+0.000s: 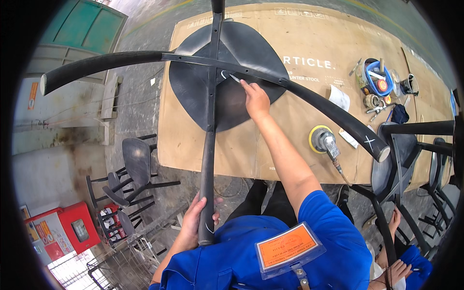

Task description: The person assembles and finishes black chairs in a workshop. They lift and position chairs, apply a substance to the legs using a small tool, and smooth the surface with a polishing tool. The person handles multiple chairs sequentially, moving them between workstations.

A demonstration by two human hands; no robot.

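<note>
A black stool lies upside down, its rounded seat (237, 104) on the cardboard-covered table and its crossed legs pointing outward. My left hand (194, 216) is wrapped around the near stool leg (208, 164), close to its end. In my right hand (257, 101) is a slim, light pencil-like marker (234, 78), pinched with its tip against or just above the seat's underside. Beside the tip, near where the legs cross, shows a curved white mark (224, 74). The right-hand leg (338, 116) carries a white cross mark near its end.
Printed cardboard (290, 159) covers the table. On it lie a round sander (323, 140) with a yellow pad rim, a paper roll (339, 99) and a blue container (379, 79) of small tools. Another black stool (394, 159) and a co-worker's hand (397, 271) are at right.
</note>
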